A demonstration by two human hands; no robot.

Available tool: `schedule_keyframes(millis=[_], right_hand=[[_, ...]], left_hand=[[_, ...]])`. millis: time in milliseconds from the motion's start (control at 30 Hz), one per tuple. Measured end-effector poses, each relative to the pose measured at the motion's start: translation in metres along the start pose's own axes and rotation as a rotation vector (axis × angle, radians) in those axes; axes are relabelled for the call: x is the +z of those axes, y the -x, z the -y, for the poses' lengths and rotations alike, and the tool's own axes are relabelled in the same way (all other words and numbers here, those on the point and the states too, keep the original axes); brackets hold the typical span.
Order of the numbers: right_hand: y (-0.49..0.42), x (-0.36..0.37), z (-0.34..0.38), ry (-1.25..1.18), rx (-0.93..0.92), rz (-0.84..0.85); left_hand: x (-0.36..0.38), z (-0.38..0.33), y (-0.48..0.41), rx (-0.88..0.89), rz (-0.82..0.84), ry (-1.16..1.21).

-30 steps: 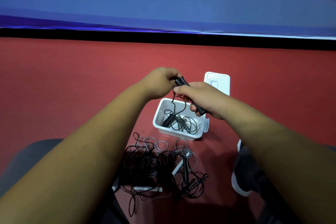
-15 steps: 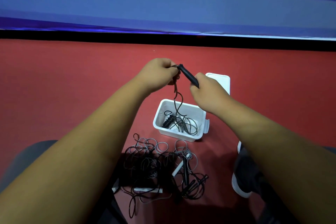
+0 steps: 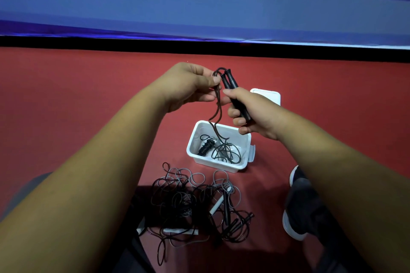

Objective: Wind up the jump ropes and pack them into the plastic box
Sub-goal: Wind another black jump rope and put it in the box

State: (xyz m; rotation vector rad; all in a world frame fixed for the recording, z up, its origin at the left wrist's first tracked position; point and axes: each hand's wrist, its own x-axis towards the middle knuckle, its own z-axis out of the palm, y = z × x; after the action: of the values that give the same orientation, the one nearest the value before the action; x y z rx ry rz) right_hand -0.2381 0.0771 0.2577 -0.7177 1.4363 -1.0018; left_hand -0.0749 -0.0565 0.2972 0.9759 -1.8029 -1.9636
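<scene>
over the red floor, my right hand [image 3: 255, 117] is wrapped round the two black handles [image 3: 230, 86] of a jump rope, held side by side and tilted up and away. my left hand [image 3: 188, 86] pinches the doubled cord [image 3: 218, 108] just beside the handle tips, thumb against fingers. from that pinch the cord falls in two strands into the open plastic box [image 3: 191, 146], where its slack lies in loose loops beside a rope already wound tight [image 3: 205, 147]. the box lid [image 3: 269, 95] lies on the floor behind the right hand. a tangle of unwound ropes [image 3: 190, 201] sits near my feet, next to a dark shoe [image 3: 299, 201].

the step, as i judge it, is winding this cord round its handles. to do it well i would press the handles parallel so they cannot scissor apart and feed the cord from the left hand under light tension. each turn should sit snug against the last. the slack should come up slowly, so its loops neither snag the wound rope nor drag the box along.
</scene>
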Motion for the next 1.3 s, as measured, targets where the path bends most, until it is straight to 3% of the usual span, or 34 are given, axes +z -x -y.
schedule_keyframes(millis=[133,300,800,1133,1300], right_hand=[[0.001,0.001,-0.001,-0.026,-0.015,0.073],[-0.002,0.001,-0.007,0.022,-0.056,0.025],[-0.003,0.005,-0.013,0.152,-0.141,0.011],[0.005,0.006,-0.004,0.106,-0.097,0.033],[0.009,0.008,0.003,-0.101,-0.080,0.010]], left_hand=[[0.006,-0.003,0.003,-0.015,0.005,0.061],[0.010,-0.004,0.004,-0.057,0.033,0.117],[0.009,-0.004,0.004,-0.043,-0.063,-0.014],[0.008,-0.004,0.006,-0.072,-0.166,-0.077],[0.001,0.004,-0.003,-0.051,-0.184,0.052]])
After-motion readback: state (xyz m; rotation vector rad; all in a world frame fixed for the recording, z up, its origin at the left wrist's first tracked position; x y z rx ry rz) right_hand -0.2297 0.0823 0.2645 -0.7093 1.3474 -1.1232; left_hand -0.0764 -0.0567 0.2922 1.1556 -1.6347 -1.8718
